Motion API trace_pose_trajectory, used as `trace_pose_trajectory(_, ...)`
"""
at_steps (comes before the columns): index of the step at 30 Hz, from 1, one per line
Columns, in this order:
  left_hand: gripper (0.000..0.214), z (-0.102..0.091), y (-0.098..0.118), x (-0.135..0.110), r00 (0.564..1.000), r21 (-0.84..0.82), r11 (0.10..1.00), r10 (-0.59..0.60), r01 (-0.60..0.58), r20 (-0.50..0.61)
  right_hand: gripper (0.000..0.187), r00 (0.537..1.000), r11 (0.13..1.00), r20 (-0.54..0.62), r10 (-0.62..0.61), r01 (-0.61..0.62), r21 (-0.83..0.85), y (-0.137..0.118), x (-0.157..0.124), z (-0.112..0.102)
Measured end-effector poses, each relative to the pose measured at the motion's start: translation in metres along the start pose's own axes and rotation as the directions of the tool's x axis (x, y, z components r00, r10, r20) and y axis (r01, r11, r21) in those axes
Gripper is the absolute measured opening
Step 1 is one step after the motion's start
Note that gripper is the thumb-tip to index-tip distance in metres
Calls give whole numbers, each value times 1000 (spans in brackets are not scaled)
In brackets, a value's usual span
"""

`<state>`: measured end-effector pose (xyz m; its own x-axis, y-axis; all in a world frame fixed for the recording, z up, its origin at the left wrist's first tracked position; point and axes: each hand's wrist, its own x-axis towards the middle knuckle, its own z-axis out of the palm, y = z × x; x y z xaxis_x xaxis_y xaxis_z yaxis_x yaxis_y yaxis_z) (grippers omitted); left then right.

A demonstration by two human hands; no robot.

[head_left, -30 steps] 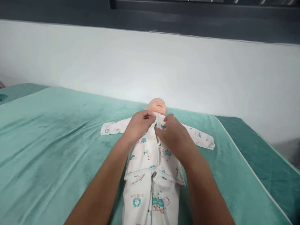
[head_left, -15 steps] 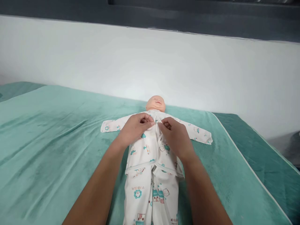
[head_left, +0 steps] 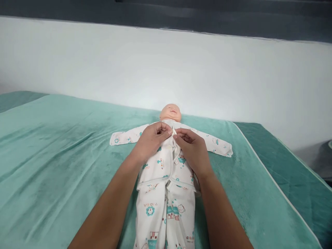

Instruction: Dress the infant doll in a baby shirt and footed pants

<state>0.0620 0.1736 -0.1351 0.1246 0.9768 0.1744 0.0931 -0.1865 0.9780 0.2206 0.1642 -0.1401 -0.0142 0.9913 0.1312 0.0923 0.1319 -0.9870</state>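
A baby doll [head_left: 170, 112] lies on its back, arms spread wide, in a white printed jacket [head_left: 155, 171] and matching trousers [head_left: 178, 216]. At the upper chest, my left hand [head_left: 153, 140] pinches one front edge of the jacket between thumb and fingers. Close beside it, my right hand [head_left: 193, 147] is closed in a pinch on the facing edge. The two front edges are drawn together there, and lower down the opening shows a loose fold. Whatever fastening lies between my fingertips is too small to make out.
A green blanket [head_left: 64, 155] with several creases spreads beneath the doll. Darker green bedding [head_left: 280, 159] shows at the right. Behind the doll's head rises a white wall [head_left: 129, 65], with a dark band [head_left: 181, 15] above it. A dark object [head_left: 325, 155] sits at the far right edge.
My fingertips have come closer together at the jacket's front, drawing its two edges nearer each other. The whole view has shifted slightly; the doll lies as before.
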Motion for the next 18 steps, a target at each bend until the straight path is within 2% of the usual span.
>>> trace_pose_trajectory(5,17,2,-1,0,1000,-25,1000,10,-11,-16,22,994,987,56,-91,98,-129,-1,-4,4)
trace_pose_trajectory(10,21,-2,4,0,999,101,994,-35,35,-7,19,986,965,63,-154,164,-204,1,-4,5)
trace_pose_trajectory(13,19,-4,6,-1,999,141,989,-53,52,2,23,990,968,21,-140,141,-207,2,-2,5)
trace_pose_trajectory(18,19,-6,6,-1,998,167,984,-53,56,-20,24,998,988,18,-64,66,-143,1,-1,3)
